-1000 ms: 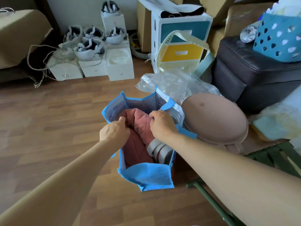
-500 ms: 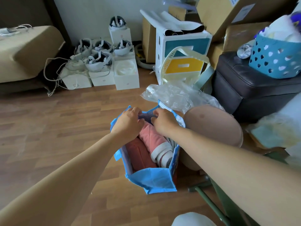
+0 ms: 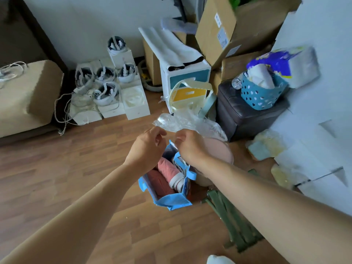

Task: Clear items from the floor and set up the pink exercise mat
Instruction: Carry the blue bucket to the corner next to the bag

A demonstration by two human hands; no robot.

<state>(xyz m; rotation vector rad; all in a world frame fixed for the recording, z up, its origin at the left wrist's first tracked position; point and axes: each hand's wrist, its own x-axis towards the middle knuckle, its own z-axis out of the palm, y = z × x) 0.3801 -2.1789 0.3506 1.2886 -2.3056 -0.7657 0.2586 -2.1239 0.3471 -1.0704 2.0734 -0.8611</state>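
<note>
Your left hand (image 3: 146, 147) and right hand (image 3: 188, 148) hover, fingers curled, over the far rim of the blue woven tote bag (image 3: 171, 201). It stands on the wooden floor (image 3: 57, 168), beside a round pink disc (image 3: 219, 151). I cannot tell whether your fingers pinch the rim. The bag looks light and floppy, so grip both top edges.

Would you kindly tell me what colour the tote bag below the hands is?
Light blue bag, clearest in the head view.
</note>
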